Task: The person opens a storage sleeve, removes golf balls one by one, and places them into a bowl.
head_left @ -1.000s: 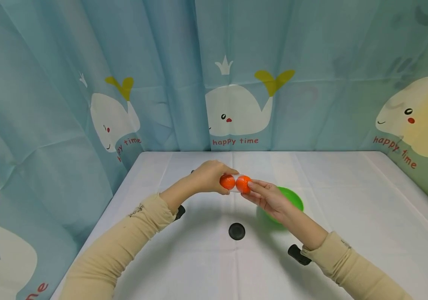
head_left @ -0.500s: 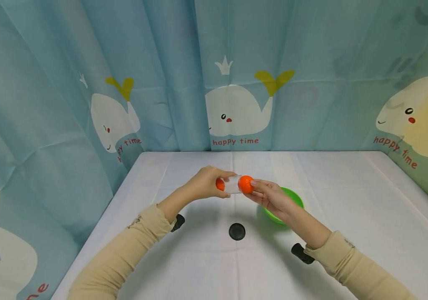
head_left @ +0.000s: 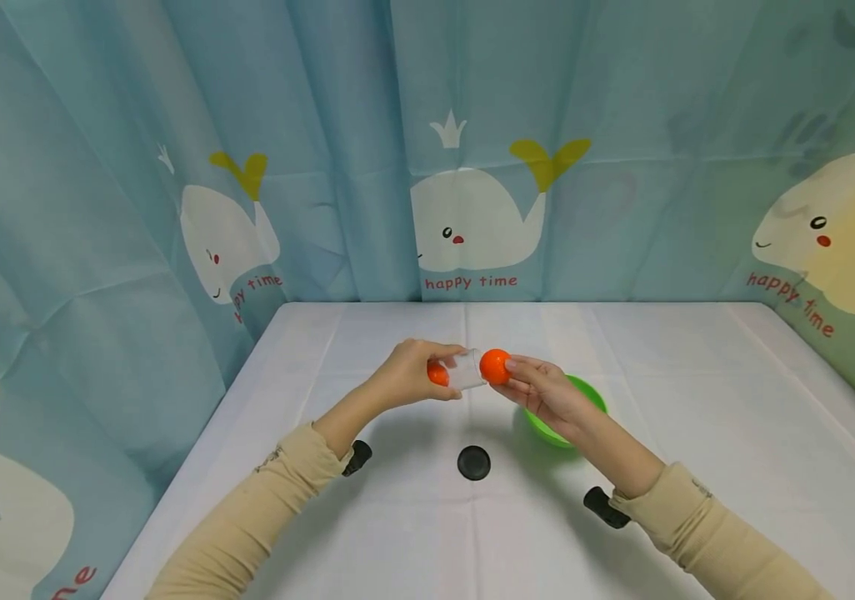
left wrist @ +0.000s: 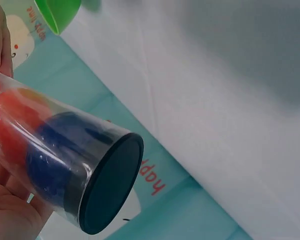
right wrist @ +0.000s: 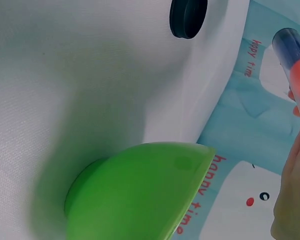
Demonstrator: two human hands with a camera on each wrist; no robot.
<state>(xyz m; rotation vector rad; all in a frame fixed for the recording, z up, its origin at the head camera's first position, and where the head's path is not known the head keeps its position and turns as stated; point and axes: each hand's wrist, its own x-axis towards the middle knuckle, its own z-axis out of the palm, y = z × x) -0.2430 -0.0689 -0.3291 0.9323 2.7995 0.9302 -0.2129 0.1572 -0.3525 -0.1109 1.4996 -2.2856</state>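
My left hand (head_left: 448, 372) grips a clear plastic tube (head_left: 467, 371) held sideways above the table. Inside it sit an orange ball (head_left: 437, 374) and a dark blue ball (left wrist: 60, 155); a black cap (left wrist: 111, 182) closes the tube's far end. My right hand (head_left: 519, 375) pinches a second orange ball (head_left: 495, 366) right at the tube's open mouth. In the right wrist view the tube (right wrist: 292, 55) shows at the upper right, above the right hand (right wrist: 292, 190).
A green bowl (head_left: 585, 400) stands on the white table (head_left: 697, 400) just under my right hand. A round black lid (head_left: 473, 462) lies in front of it. Whale-print curtains (head_left: 472, 167) close off the back and both sides.
The orange ball inside the tube now sits further left, toward my left hand. The ball in my right hand has drawn slightly right, opening a gap between the two.
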